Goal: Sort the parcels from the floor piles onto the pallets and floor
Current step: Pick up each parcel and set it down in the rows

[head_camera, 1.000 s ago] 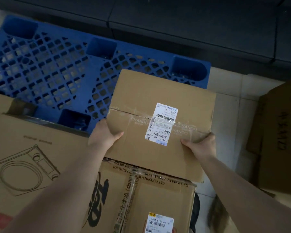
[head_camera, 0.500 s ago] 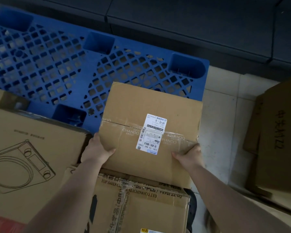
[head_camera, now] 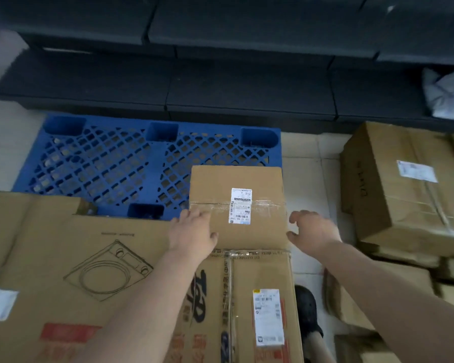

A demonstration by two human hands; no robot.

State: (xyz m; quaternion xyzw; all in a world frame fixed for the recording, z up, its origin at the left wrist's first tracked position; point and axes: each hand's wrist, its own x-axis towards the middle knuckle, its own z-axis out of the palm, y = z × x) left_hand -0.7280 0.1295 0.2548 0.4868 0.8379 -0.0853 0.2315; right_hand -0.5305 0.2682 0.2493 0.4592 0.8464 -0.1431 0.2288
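Note:
A taped brown parcel (head_camera: 257,179) with a white label lies on the near right corner of the blue lattice pallet (head_camera: 110,163). My left hand (head_camera: 192,234) rests flat on the parcel's near left corner, fingers straight. My right hand (head_camera: 312,229) hovers just off the parcel's right side, fingers loosely spread and holding nothing. Another parcel (head_camera: 262,279) with dark lettering and a label lies directly in front of it, below my arms.
A big carton (head_camera: 63,258) with a washing-machine drawing covers the left foreground. Stacked brown boxes (head_camera: 404,195) stand at the right on the tiled floor (head_camera: 309,153). Dark low platforms (head_camera: 220,74) run along the back. A black shoe (head_camera: 307,310) shows beside the near parcel.
The labelled parcel went down onto the pallet's corner. My right hand let go and moved off its side; my left hand loosened to lie flat on it. The view pulled back.

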